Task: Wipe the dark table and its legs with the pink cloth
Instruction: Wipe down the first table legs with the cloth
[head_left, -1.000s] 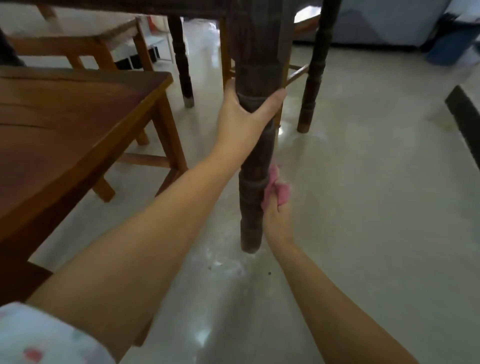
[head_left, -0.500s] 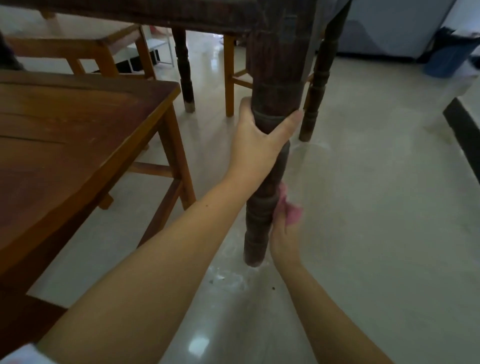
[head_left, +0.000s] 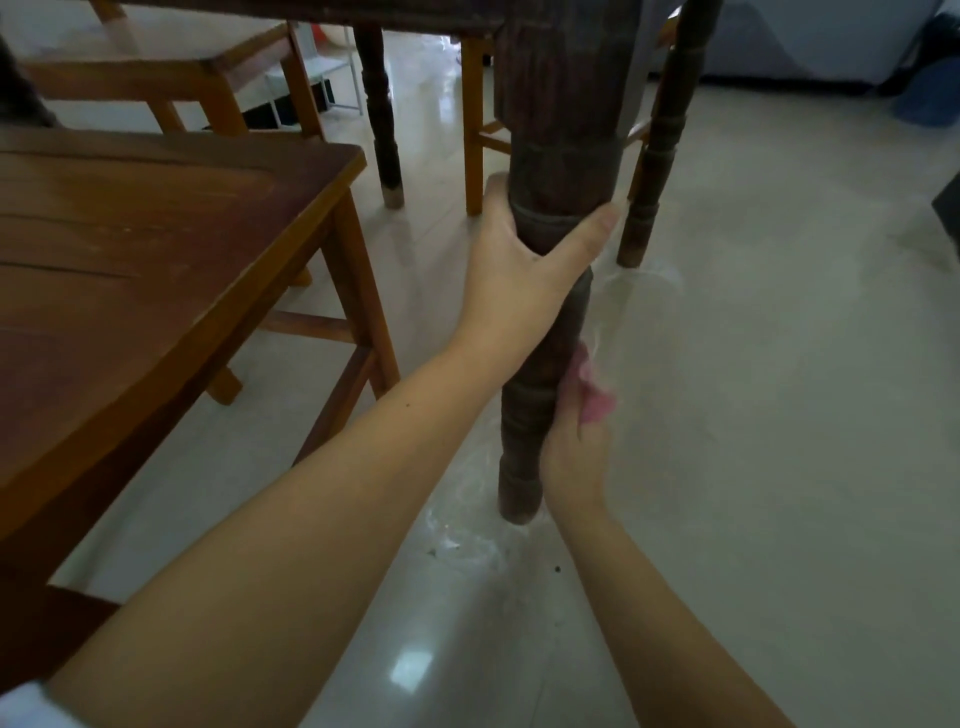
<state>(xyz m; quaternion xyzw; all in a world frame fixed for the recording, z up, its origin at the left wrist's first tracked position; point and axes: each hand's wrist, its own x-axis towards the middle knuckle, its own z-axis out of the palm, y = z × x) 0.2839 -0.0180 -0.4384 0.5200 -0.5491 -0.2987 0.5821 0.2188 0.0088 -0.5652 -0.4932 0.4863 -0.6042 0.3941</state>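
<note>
Under the dark table, left hand wraps fingers round the near leg, high up. Right hand holds pink cloth against the leg's lower right side, above pale floor.

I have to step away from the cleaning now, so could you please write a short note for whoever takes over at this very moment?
Left hand: grips the near dark table leg high up, thumb on one side and fingers round the far side.
Right hand: holds the pink cloth against the right side of the same leg, low down, above the foot.
Done: I cannot tell from this view how much has been wiped; the tabletop is out of sight.
Left: finish this leg down to the foot, then the two other dark legs visible behind, and check the top.
</note>
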